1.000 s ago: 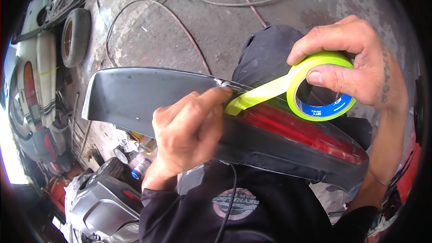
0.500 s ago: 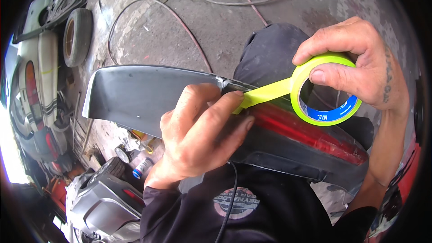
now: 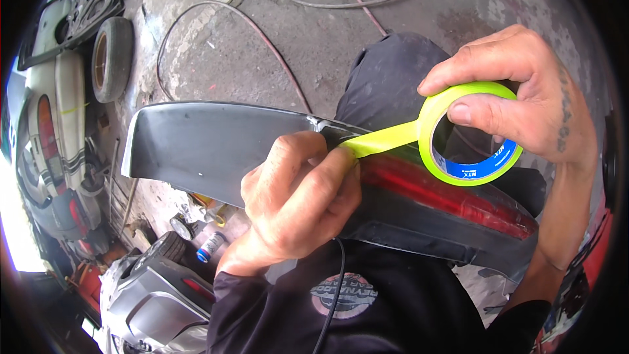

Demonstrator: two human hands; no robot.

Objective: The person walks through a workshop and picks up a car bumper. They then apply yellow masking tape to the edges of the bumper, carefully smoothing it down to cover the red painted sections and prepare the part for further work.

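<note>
A dark grey car spoiler (image 3: 203, 141) with a red light strip (image 3: 452, 198) lies across my lap, slanting down to the right. My right hand (image 3: 524, 85) grips a roll of bright yellow-green masking tape (image 3: 427, 151), thumb at its blue-lined core and fingers over the outer edge. A short stretch of tape runs taut from the roll to my left hand (image 3: 298, 193). There my left thumb and fingers are closed on the free end, just above the spoiler near the left end of the red strip. The fingers hide the tape's tip, so whether it touches the spoiler cannot be told.
Beyond my dark-trousered knee (image 3: 400, 72), a hose (image 3: 268, 42) loops over the concrete floor. At the left are a tyre (image 3: 114, 59) and stacked car parts. A silver bumper (image 3: 154, 301) and a blue-and-white can (image 3: 211, 247) lie at the lower left.
My left fingers have drawn closer together around the tape's end. The roll in my right hand has shifted slightly left.
</note>
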